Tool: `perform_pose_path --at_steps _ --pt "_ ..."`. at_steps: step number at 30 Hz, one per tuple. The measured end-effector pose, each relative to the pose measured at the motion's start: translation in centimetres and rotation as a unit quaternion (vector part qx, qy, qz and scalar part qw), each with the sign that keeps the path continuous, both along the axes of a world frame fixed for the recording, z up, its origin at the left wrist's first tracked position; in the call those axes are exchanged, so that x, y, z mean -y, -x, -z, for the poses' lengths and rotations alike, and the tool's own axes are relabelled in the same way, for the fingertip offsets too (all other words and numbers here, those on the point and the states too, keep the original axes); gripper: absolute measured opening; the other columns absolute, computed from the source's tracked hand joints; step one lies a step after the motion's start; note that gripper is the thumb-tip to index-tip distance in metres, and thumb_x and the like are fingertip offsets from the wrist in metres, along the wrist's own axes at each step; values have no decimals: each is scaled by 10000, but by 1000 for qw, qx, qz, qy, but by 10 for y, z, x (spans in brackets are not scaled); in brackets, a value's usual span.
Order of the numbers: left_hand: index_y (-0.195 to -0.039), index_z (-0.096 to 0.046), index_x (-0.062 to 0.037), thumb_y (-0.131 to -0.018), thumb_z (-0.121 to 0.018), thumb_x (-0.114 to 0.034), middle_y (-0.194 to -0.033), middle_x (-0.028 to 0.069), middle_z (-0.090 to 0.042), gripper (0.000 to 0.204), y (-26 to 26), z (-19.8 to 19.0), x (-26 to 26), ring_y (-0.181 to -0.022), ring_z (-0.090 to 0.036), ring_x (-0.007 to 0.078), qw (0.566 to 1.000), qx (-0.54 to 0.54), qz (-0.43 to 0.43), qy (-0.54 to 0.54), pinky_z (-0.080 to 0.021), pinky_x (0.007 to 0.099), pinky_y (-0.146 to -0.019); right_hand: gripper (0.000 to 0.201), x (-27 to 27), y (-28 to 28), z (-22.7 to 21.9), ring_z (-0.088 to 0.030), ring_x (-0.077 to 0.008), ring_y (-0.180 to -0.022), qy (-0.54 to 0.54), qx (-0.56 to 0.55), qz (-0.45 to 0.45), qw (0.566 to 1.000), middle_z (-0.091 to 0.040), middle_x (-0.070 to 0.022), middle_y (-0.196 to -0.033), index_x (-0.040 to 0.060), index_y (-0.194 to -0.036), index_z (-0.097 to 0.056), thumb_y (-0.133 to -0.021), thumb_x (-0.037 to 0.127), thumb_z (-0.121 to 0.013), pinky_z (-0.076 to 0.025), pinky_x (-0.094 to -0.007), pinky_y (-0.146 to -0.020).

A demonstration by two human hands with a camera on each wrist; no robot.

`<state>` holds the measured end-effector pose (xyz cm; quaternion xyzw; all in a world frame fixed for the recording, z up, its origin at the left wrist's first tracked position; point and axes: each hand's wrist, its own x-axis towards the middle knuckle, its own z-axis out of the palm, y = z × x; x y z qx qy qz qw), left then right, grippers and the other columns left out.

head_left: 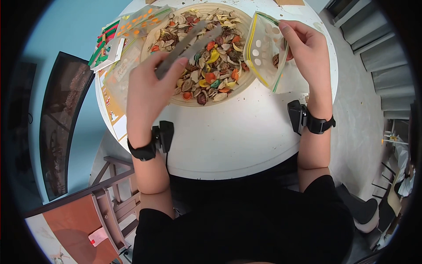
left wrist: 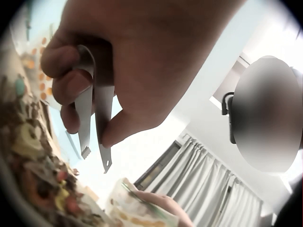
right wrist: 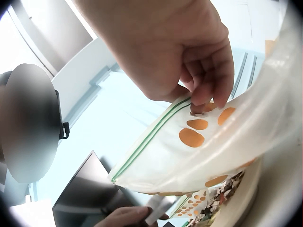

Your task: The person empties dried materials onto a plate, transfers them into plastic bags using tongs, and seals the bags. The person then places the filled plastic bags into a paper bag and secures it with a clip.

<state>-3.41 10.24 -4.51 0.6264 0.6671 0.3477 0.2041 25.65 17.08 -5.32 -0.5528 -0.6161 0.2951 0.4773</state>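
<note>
The left hand [head_left: 147, 88] grips metal tongs [head_left: 189, 42], its fingers curled round the handle end. The tongs' long axis runs out over the bowl of dried potpourri [head_left: 206, 57], tips above the pieces. Just right of the bowl, the right hand [head_left: 307, 50] pinches a dotted zip bag [head_left: 261, 50] by its rim, mouth facing the tongs.

The head camera looks steeply down from above onto a round white table [head_left: 228, 136], taking in both forearms. Each wrist camera sits very close beneath its hand, facing upward toward the ceiling and curtains. All three views share the bowl of dried pieces [head_left: 206, 53] and the spotted zip bag [head_left: 263, 50].
</note>
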Motion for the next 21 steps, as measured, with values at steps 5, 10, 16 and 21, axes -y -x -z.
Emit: perform_pose_path --at_steps 5,10,16,21 --pt "-996 -723 17 -903 -762 -335 -673 97 -641 366 11 12 -7 -588 -581 193 997 -70 5 38 -455 341 -577 304 -2 -1 4 -525 -49 -585 8 3 -7 1000 -651 15 -719 -18 -1108 -754 -1000 253 -669 -431 -223 -545" --pt "-970 -725 -7 -891 -763 -336 -718 148 -679 340 1 13 -6 -648 -648 308 990 -138 26 31 -500 385 -621 301 -2 2 3 -515 -47 -583 9 8 -12 1000 -652 16 -722 -14 -1109 -757 -1000 253 -668 -422 -222 -543" --pt "-964 -739 -36 -913 -736 -345 -744 151 -704 313 1 18 -7 -713 -689 337 990 -134 25 21 -523 404 -646 333 -3 2 5 -609 -66 -606 6 19 -20 1000 -697 -28 -726 -37 -1084 -753 -974 266 -668 -518 -233 -578" --pt "-948 -744 -26 -929 -719 -324 -728 146 -692 300 6 13 -5 -678 -668 330 995 -94 34 9 -507 393 -630 334 -4 5 9 -612 -65 -610 10 26 -22 999 -692 -29 -716 -39 -1091 -752 -977 262 -664 -525 -232 -579"
